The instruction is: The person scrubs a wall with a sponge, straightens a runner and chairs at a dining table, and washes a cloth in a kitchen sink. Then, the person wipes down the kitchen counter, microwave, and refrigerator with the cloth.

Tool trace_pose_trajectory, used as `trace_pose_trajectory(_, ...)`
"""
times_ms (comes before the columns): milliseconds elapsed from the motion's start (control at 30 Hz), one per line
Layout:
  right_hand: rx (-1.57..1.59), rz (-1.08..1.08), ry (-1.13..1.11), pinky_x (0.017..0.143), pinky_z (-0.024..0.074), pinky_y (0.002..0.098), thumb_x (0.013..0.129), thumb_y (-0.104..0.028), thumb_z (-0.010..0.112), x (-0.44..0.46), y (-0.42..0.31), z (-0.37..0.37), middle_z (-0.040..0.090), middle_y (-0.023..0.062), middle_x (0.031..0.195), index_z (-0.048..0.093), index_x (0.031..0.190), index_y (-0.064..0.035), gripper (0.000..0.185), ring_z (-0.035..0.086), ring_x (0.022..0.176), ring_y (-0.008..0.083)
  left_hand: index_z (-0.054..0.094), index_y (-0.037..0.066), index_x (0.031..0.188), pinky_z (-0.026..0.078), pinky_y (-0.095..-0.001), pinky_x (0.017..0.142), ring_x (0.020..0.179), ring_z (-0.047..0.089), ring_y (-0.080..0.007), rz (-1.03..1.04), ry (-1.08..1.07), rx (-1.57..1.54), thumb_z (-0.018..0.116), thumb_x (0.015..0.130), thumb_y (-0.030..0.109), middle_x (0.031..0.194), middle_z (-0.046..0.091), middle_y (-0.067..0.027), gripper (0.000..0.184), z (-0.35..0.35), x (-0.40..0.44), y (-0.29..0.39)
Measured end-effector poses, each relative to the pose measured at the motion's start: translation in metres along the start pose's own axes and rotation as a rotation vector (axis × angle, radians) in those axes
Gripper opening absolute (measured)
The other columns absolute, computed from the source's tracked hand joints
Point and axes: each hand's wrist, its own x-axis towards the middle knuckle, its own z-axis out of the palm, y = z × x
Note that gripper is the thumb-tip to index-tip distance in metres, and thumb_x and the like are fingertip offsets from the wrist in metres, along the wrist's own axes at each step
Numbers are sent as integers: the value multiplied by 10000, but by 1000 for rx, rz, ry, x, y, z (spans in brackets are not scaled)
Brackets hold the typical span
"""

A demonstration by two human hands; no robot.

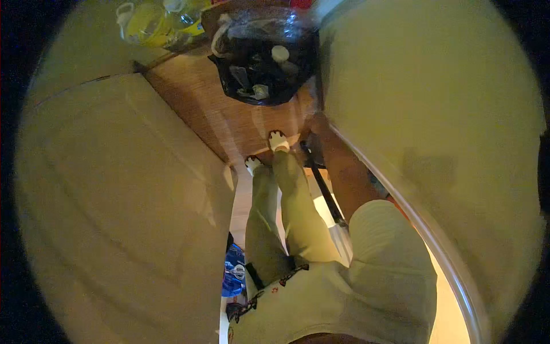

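Neither of my hands shows in the view. My own body fills the lower middle: a pale top with a sleeve on the right, and two legs standing on the floor. Past the end of that sleeve, a brown panel and a long dark bar are nearest. Whether the hand of that arm touches anything is hidden. Beyond my feet sits a black plastic bag, open at the top, with a round white item and crumpled pieces inside.
A large pale panel takes up the left side. On the right a broad pale surface ends in a shiny curved edge. Clear bottles with yellow stand at the top left. A blue package lies low beside my legs.
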Motion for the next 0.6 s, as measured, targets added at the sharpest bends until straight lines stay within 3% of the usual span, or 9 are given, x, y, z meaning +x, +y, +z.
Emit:
trace_pose_trajectory(167,9,38,51,712,465,340,840,-349,541,114,23,56,630,154,856,644,890,-22,347,591,776,235,514,-20,1122,427,-419,896,1029,526,-268,-89,47,80,561,819,331,1157,519,-153,466,38,59,-10)
trace_pose_trajectory(300,81,74,-45,711,461,340,845,-343,539,167,36,82,628,150,854,641,895,-21,341,586,775,231,511,-12,1130,427,-426,897,1034,525,-270,-124,76,129,556,821,310,1164,515,-150,449,47,82,-16)
trace_pose_trajectory(433,166,116,-149,711,458,341,849,-337,537,173,47,102,625,146,851,637,899,-21,335,581,775,227,507,-5,1139,427,-433,899,1038,523,-271,-120,100,146,552,823,289,1171,511,-146,434,46,84,-8)
trace_pose_trajectory(600,338,96,-11,710,453,341,855,-329,535,91,46,86,622,140,848,632,904,-20,328,575,774,222,503,5,1150,428,-442,901,1044,521,-272,-36,96,88,546,825,263,1179,506,-141,417,33,59,10)
